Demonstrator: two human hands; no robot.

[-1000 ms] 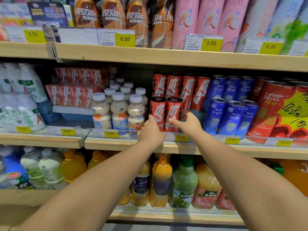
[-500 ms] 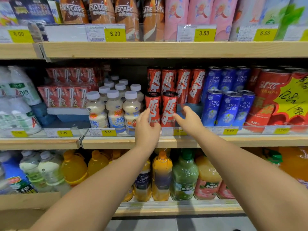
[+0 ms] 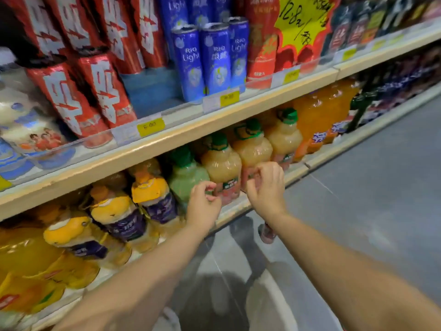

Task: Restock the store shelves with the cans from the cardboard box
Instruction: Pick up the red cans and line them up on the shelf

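Your hands came down from the red cans, and your view tipped to the right and toward the floor. Your left hand sat near the middle of the frame with its fingers curled loosely, holding nothing. Your right hand was just beside it, fingers also half bent and empty, in front of the juice bottles on the lower shelf. Two red cans stood at the front of the upper shelf in the upper left of the frame, next to the blue cans. Gray floor filled the right side. No cardboard box showed in your view.
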